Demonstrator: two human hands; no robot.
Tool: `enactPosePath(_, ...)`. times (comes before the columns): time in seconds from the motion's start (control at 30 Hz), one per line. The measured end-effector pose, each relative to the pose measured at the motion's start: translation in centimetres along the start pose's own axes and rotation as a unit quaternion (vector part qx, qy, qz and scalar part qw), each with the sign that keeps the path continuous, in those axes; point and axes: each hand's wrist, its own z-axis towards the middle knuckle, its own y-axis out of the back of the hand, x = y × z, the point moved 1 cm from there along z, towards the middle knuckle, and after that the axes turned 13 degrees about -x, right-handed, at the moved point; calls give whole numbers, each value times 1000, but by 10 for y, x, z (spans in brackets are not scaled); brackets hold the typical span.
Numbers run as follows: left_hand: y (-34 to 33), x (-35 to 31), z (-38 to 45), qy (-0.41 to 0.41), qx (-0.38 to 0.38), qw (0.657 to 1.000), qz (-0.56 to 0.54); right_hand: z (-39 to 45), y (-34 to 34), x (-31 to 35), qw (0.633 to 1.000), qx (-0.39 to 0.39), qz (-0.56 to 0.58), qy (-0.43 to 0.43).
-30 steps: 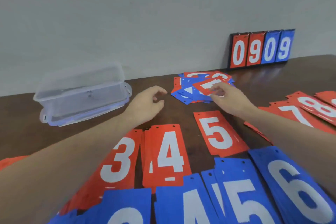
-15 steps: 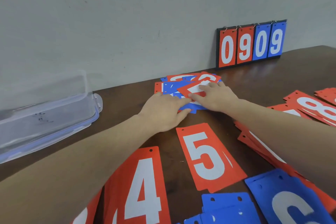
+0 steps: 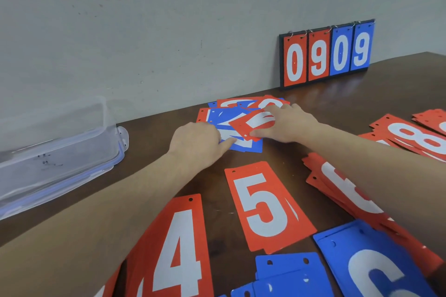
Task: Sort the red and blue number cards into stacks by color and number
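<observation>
Pinching a red card [image 3: 252, 125] in my right hand [image 3: 287, 125] above the mixed pile [image 3: 231, 116] at the bench's [image 3: 154, 142] far edge — my left hand [image 3: 195, 144], fingers curled, presses its thumb on a blue card [image 3: 243, 144] there.

right hand [image 3: 288, 123] pinching red card [image 3: 251, 124], left hand [image 3: 195, 144] pressing mixed pile [image 3: 237, 144]

You have red cards [image 3: 268, 205] and blue cards [image 3: 371, 265] with white numerals on a dark brown table [image 3: 154, 149], a black-framed scoreboard [image 3: 327, 54] showing two red and two blue panels, a clear box [image 3: 55, 149] with blue-tinted edges, and a grey wall [image 3: 169, 19].
</observation>
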Motion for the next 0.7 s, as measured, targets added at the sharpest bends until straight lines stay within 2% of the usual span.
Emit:
enactPosePath(0.17, 1, -19, 0, 42, 25, 999, 14, -4, 4, 5, 999, -25, 17, 12)
enactPosePath(0.4, -8, -15, -3, 167, 149, 967, -119, -13, 13, -6, 993, -65, 92, 18)
enactPosePath(0.57, -6, -9, -7, 182, 132, 958, -177, -24, 23, -7, 979, -170, 106, 29)
enactPosePath(0.7, -3, 1, -15, 225, 80, 943, -231, -33, 31, -12, 973, -196, 111, 51)
